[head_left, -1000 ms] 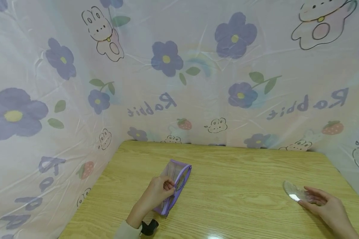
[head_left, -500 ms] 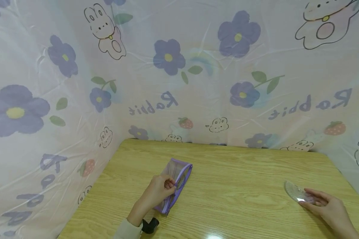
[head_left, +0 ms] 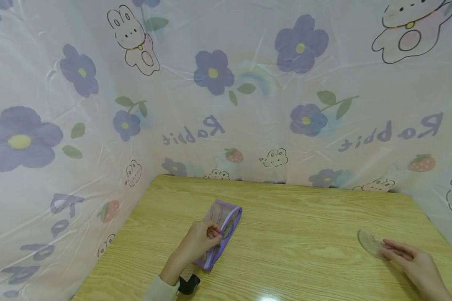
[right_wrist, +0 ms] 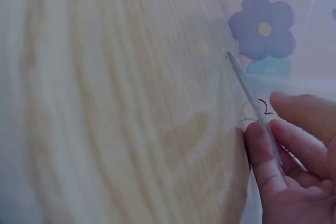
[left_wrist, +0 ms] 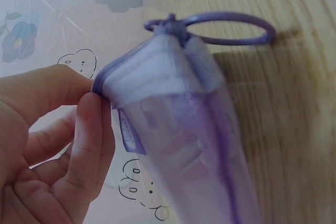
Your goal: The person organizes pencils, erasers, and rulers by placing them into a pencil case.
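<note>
My left hand (head_left: 201, 237) pinches the zipped edge of a see-through purple mesh pencil pouch (head_left: 215, 212), which lies slantwise on the table. Its top gapes a little, and something rounded shows faintly inside. In the left wrist view, thumb and finger grip the rim of the pouch (left_wrist: 178, 108), with a purple ring (left_wrist: 270, 34) at its end. Far to the right, my right hand (head_left: 418, 262) holds a clear protractor (head_left: 368, 243) above the wood, between thumb and fingers. The right wrist view catches the protractor (right_wrist: 252, 92) nearly edge-on; the fingers hide its lower part.
The wood-grain table (head_left: 294, 242) stretches between both hands. A flowered rabbit-print curtain (head_left: 248, 108) stands behind it and along its sides. A black strap piece (head_left: 189, 285) sits at the left wrist, near the sleeve (head_left: 161, 290).
The protractor has tilted in the right hand, and its bright reflection is gone. The left hand and the pouch stay where they were; the head view shifted slightly.
</note>
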The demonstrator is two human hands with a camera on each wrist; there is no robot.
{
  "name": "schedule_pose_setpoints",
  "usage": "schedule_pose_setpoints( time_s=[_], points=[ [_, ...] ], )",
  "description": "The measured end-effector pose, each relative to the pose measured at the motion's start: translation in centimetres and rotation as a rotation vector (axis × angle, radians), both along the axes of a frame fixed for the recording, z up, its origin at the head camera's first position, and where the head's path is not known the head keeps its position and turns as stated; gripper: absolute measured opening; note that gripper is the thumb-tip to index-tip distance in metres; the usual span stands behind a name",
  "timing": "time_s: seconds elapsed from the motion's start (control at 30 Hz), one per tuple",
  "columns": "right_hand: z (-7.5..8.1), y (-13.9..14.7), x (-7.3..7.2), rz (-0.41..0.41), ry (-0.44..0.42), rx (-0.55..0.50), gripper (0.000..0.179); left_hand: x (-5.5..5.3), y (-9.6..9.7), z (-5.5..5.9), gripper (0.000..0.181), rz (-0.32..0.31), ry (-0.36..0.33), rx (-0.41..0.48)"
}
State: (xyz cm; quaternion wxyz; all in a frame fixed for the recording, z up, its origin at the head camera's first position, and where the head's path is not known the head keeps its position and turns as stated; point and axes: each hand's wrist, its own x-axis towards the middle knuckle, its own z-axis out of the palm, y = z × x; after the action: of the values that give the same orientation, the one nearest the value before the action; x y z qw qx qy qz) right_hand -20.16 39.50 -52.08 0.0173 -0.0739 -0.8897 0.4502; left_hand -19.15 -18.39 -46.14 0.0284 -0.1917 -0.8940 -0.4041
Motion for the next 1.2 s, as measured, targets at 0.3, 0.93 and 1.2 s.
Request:
schedule_pose_setpoints(
  time_s=[0.3,0.93,1.2],
  points=[
    [-0.85,0.72,0.10,0.001,0.043,-0.024,0.060,0.00,-0.03,-0.04,0.005,-0.001,0.006,0.003],
    [-0.43,0.94,-0.12,-0.074,-0.081,0.011,0.072,-0.11,-0.13,-0.11,0.005,0.005,0.000,0.003],
    [-0.39,0.85,-0.19,-0.102,-0.116,0.017,0.079,-0.09,-0.08,-0.10,0.005,0.009,0.007,0.002]
  ],
)
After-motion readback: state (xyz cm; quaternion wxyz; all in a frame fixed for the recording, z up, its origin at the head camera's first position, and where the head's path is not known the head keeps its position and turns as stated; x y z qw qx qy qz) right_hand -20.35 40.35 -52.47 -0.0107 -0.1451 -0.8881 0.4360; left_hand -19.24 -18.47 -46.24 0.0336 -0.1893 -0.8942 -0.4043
